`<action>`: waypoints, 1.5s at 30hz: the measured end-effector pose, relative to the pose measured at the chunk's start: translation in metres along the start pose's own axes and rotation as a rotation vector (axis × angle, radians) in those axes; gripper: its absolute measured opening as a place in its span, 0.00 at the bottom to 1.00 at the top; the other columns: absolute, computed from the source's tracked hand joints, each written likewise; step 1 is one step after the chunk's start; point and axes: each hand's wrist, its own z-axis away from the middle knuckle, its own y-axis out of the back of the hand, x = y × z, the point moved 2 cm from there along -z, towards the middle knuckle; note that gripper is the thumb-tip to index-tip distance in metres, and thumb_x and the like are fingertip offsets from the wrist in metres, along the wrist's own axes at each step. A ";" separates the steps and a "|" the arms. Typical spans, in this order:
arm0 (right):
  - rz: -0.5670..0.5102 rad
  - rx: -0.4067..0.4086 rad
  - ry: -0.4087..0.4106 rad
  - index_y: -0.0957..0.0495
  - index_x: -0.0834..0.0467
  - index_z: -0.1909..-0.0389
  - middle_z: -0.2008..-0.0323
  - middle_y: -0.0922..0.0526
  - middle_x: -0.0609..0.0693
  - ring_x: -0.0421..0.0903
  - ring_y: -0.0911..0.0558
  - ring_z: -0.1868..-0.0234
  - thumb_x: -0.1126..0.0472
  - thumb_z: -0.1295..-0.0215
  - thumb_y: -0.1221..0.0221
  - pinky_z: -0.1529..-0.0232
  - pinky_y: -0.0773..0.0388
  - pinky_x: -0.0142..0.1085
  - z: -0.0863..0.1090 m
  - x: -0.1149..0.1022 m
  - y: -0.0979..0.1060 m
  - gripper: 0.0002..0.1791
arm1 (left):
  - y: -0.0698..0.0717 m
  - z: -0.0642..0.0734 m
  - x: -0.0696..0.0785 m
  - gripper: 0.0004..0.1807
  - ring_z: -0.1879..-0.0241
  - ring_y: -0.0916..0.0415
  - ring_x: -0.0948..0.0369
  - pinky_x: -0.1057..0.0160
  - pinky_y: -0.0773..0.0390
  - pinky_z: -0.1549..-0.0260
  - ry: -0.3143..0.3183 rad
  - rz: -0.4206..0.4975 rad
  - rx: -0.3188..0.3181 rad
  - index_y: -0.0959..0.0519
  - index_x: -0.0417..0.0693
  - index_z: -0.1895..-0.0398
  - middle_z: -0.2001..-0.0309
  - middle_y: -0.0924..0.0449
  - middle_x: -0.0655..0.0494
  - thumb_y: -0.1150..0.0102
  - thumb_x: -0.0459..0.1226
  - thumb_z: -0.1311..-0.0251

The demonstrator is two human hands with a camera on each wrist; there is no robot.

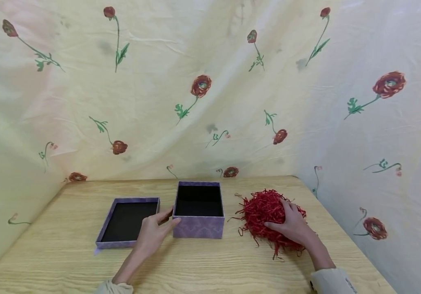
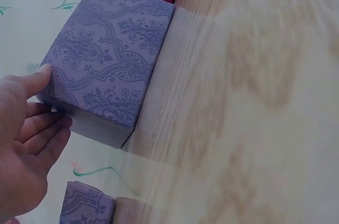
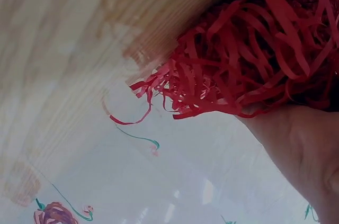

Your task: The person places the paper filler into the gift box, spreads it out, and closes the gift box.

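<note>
A purple patterned box with a black inside stands open side up on the table. My left hand holds its near left corner, thumb on the front wall and fingers along the left side. In the left wrist view the thumb lies on the patterned wall of the box. To the right, my right hand grips a heap of red shredded paper, thumb and fingers spread around part of it. Strands hide the fingertips in the right wrist view, where the shredded paper covers much of the hand.
Left of the box lies its shallow purple lid, black inside facing up, close beside my left forearm. A flower-printed cloth hangs behind and at both sides of the wooden table. Loose red strands stick out around the heap.
</note>
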 end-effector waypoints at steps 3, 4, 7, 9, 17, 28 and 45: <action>0.002 0.000 0.001 0.52 0.74 0.24 0.33 0.44 0.81 0.80 0.36 0.34 0.46 0.38 0.27 0.40 0.33 0.72 -0.002 0.002 -0.001 0.59 | 0.000 0.000 0.001 0.30 0.44 0.18 0.43 0.52 0.16 0.51 -0.005 0.006 0.005 0.21 0.36 0.35 0.41 0.19 0.40 0.31 0.45 0.33; 0.002 0.000 0.001 0.52 0.75 0.24 0.33 0.44 0.81 0.80 0.36 0.34 0.47 0.38 0.27 0.40 0.32 0.72 -0.002 0.003 -0.001 0.58 | 0.000 0.000 0.001 0.30 0.44 0.18 0.43 0.53 0.16 0.51 -0.006 0.009 0.007 0.21 0.36 0.35 0.41 0.19 0.40 0.31 0.45 0.33; -0.003 0.002 0.002 0.51 0.76 0.24 0.33 0.44 0.82 0.80 0.36 0.34 0.49 0.37 0.28 0.40 0.32 0.72 -0.004 0.005 0.000 0.56 | 0.000 0.000 0.002 0.30 0.44 0.18 0.43 0.52 0.16 0.51 -0.006 0.018 0.008 0.21 0.36 0.35 0.41 0.19 0.39 0.30 0.45 0.34; -0.005 0.005 0.004 0.50 0.76 0.25 0.34 0.43 0.82 0.80 0.36 0.35 0.51 0.37 0.28 0.40 0.32 0.71 -0.005 0.006 0.000 0.54 | 0.000 0.000 0.002 0.30 0.44 0.18 0.42 0.52 0.16 0.51 -0.004 0.021 0.010 0.21 0.37 0.35 0.41 0.19 0.39 0.30 0.45 0.34; 0.000 0.052 0.021 0.43 0.77 0.27 0.37 0.37 0.82 0.78 0.31 0.38 0.58 0.38 0.30 0.42 0.29 0.70 -0.006 0.004 0.003 0.47 | 0.000 0.000 0.001 0.29 0.44 0.18 0.43 0.53 0.16 0.51 -0.007 0.035 0.013 0.21 0.36 0.35 0.41 0.18 0.40 0.30 0.44 0.34; -0.005 0.084 0.004 0.41 0.76 0.29 0.41 0.32 0.78 0.72 0.26 0.43 0.58 0.37 0.31 0.45 0.26 0.67 -0.003 -0.002 0.007 0.44 | 0.000 -0.002 0.001 0.29 0.45 0.18 0.44 0.53 0.16 0.50 -0.012 0.042 0.012 0.20 0.35 0.36 0.42 0.18 0.40 0.29 0.44 0.34; -0.094 0.170 0.057 0.36 0.74 0.33 0.48 0.25 0.69 0.63 0.22 0.49 0.59 0.35 0.32 0.51 0.20 0.61 0.000 -0.009 0.014 0.37 | 0.000 -0.001 0.000 0.29 0.45 0.18 0.43 0.53 0.16 0.50 -0.020 0.042 0.017 0.20 0.33 0.37 0.43 0.18 0.39 0.29 0.43 0.34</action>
